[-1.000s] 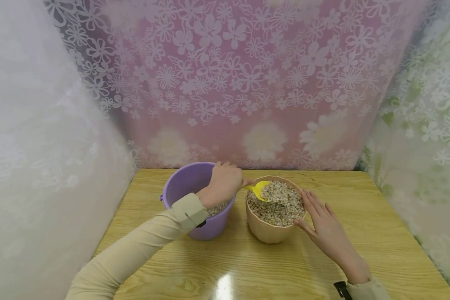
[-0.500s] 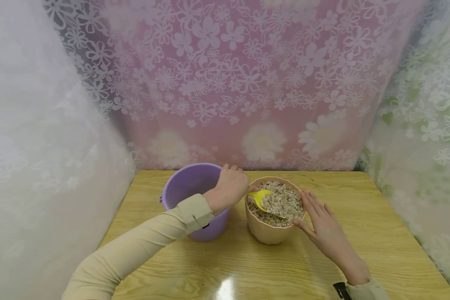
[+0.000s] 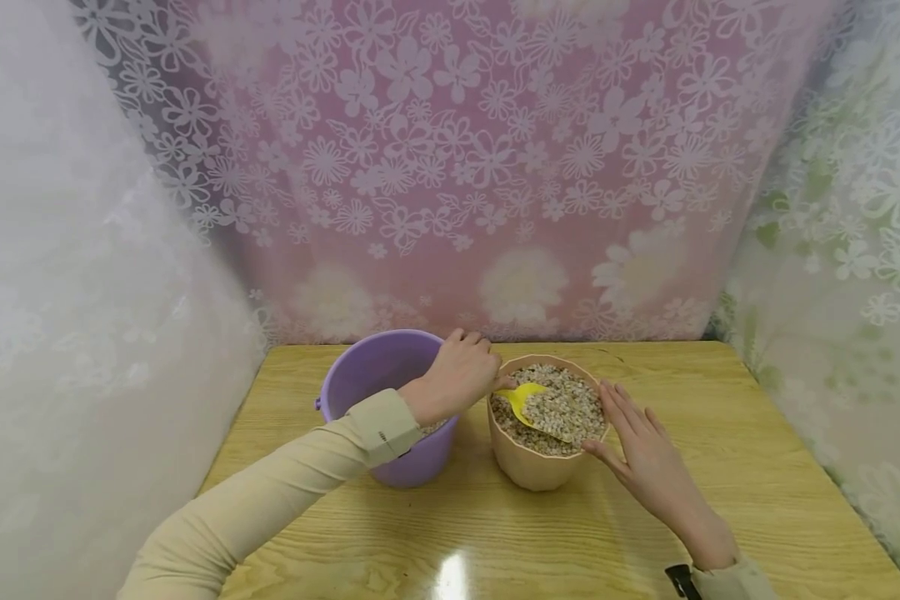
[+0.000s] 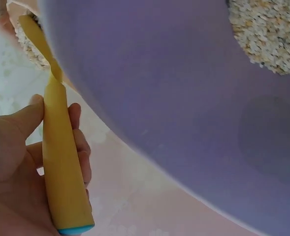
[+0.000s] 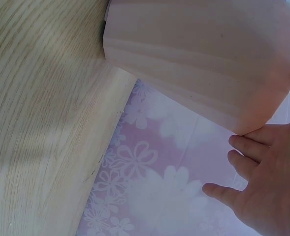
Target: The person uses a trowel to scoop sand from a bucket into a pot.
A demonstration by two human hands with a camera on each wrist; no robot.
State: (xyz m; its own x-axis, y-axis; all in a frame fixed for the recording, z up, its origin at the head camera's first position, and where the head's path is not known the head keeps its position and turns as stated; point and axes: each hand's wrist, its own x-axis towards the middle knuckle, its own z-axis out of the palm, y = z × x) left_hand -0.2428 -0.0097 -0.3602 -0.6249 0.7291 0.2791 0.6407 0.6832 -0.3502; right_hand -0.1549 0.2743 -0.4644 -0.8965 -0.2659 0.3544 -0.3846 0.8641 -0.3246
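Observation:
My left hand (image 3: 461,372) grips the handle of a yellow trowel (image 3: 523,400), its fingers curled round it; the left wrist view shows a blue end on the handle (image 4: 66,162). The blade points right and slightly down into a peach faceted pot (image 3: 532,467), where it meets the light gravel (image 3: 566,400), partly hidden under the grains. Straight fingers of my right hand (image 3: 648,458) touch the pot's right side near the rim, thumb toward the front. Beneath my left forearm stands a purple bucket (image 3: 412,467) with more gravel (image 4: 270,34) inside.
Both containers stand side by side on a wood-grain table (image 3: 435,533), a small gap between them. A pink floral sheet (image 3: 450,167) hangs behind the table's back edge. Pale sheets hang at the left and right.
My left hand has moved slightly right and down, and the trowel blade has sunk lower into the pot, toward its front. The right hand stays at the pot's side.

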